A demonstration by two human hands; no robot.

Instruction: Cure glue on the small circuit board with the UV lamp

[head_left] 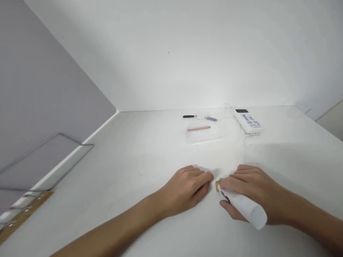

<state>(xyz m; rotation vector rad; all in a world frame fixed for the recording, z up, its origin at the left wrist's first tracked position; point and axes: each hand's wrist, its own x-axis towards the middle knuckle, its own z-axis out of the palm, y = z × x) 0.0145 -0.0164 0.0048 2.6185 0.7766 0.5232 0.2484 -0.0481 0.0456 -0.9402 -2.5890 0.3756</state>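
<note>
My right hand (252, 184) is wrapped round a white, rounded, tube-like handheld device (248, 208) with a dark patch on its side. The device leans, its blunt end toward me and its far end down near the table. Close to my right fingertips is a small tan piece (217, 186); whether it belongs to the device I cannot tell. Just left of it, my left hand (189, 185) rests on the white table (128, 167) with its fingers curled closed. Its fingertips are hidden, so anything in them cannot be made out.
Toward the wall lie a black-handled tool (189, 116), a small blue-grey piece (211, 119) and a pink stick (199, 128) on a clear tray (205, 141). A white phone-like object (248, 121) lies behind my right hand. A wire frame (71, 162) stands at the left edge.
</note>
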